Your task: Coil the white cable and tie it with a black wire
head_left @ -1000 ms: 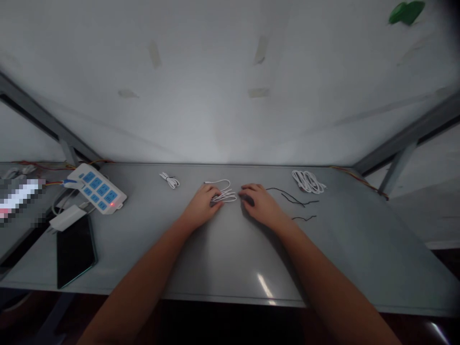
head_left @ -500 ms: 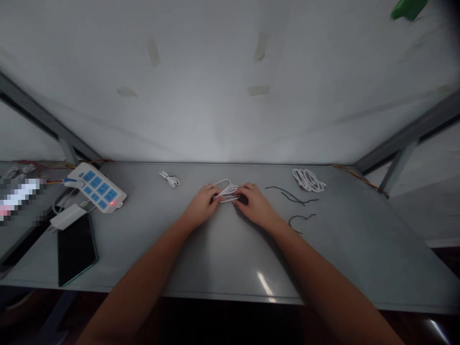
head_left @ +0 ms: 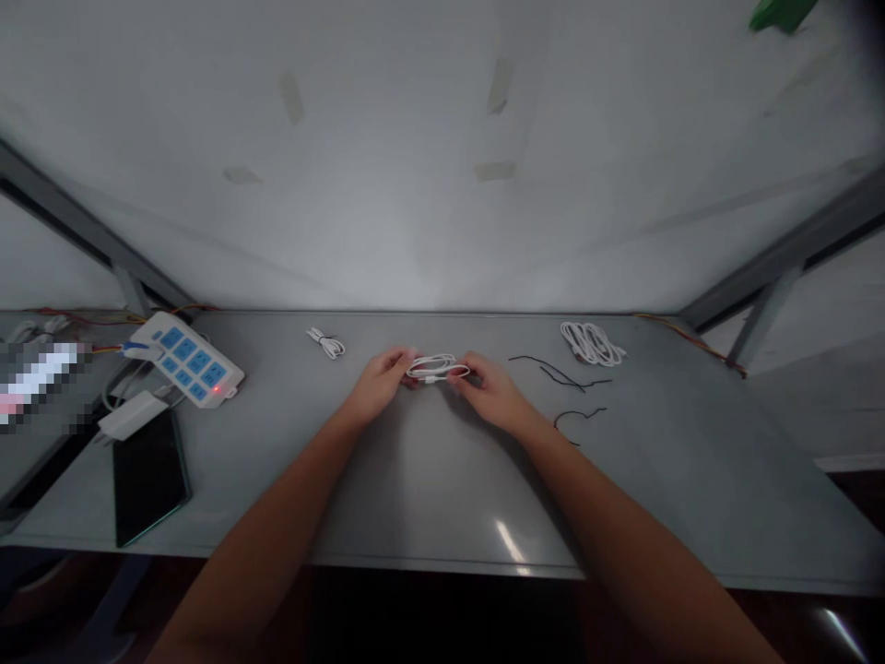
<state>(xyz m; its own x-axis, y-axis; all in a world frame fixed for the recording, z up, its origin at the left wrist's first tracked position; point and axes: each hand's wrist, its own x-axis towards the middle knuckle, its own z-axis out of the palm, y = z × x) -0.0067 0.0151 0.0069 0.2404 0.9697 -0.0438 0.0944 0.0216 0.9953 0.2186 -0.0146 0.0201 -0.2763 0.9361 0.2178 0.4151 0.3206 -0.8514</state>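
Note:
Between my hands is a white cable [head_left: 434, 361] wound into a flat oval coil, with a plug showing at its near side. My left hand [head_left: 380, 380] grips the coil's left end between thumb and fingers. At the opposite end my right hand [head_left: 488, 387] pinches the loops. To the right of my right hand lie thin black ties [head_left: 563, 376], loose on the grey table [head_left: 442, 489]. A small white cable bundle [head_left: 326, 343], bound with a black tie, rests left of my left hand.
A larger coil of white cable [head_left: 592, 344] lies at the back right. On the left are a power strip [head_left: 190, 360] with a red light, a white charger [head_left: 135, 415] and a dark tablet or phone [head_left: 150, 480]. A pale wall [head_left: 429, 231] rises behind the table.
The cable's loops have been drawn from a looser, slanted bunch into a flatter oval, and a plug now shows at the near side. Both hands have stayed in nearly the same place.

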